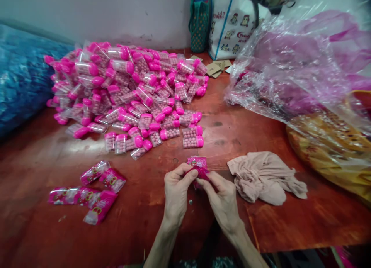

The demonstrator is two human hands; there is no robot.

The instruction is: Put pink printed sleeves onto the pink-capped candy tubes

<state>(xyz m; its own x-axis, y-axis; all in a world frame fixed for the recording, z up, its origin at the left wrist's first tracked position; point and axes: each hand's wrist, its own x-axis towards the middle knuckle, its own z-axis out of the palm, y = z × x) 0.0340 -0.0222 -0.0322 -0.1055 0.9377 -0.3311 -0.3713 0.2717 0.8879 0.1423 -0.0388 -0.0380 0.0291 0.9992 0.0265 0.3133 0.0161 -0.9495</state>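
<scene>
My left hand (176,190) and my right hand (222,198) meet over the near middle of the red-brown table (203,117). Together they pinch a small pink-capped candy tube in a pink printed label sleeve (198,168); the tube's body is mostly hidden by my fingers. A big heap of clear tubes with pink caps and pink candy balls (127,90) lies beyond, at the back left. Several tubes wrapped in pink labels (89,190) lie to the left of my hands.
A crumpled beige cloth (265,177) lies just right of my hands. A large clear plastic bag with pink contents (304,63) and a yellow bag (327,144) fill the right side. Tote bags (232,24) stand at the back wall. A blue bundle (23,75) sits far left.
</scene>
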